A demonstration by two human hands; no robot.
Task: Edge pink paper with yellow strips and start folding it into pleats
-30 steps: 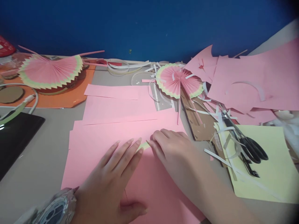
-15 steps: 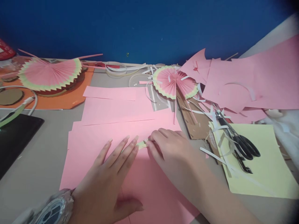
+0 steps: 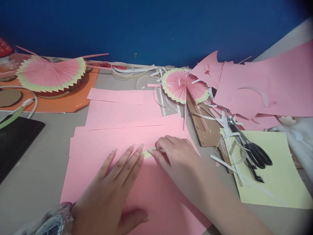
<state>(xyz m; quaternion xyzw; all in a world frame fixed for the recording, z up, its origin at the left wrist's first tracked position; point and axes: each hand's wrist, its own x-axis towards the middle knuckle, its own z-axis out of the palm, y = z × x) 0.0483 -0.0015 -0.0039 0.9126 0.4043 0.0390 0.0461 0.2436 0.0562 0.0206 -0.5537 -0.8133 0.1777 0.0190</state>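
Here, the left hand [image 3: 107, 192] (fingers spread) rests flat on pink paper [image 3: 83, 163]; the right hand [image 3: 178, 156] pinches a yellow-green strip [image 3: 146, 154].

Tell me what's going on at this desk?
A person's left hand lies spread on pink paper, fingertips at a narrow pale green strip. The right hand seems to pinch the strip near its other end. Two pleated pink fans, left and right, sit toward the back; black-handled scissors lie partly over yellowish paper at right.

Single head view, close, facing forward and down at hands [image 3: 107, 189].
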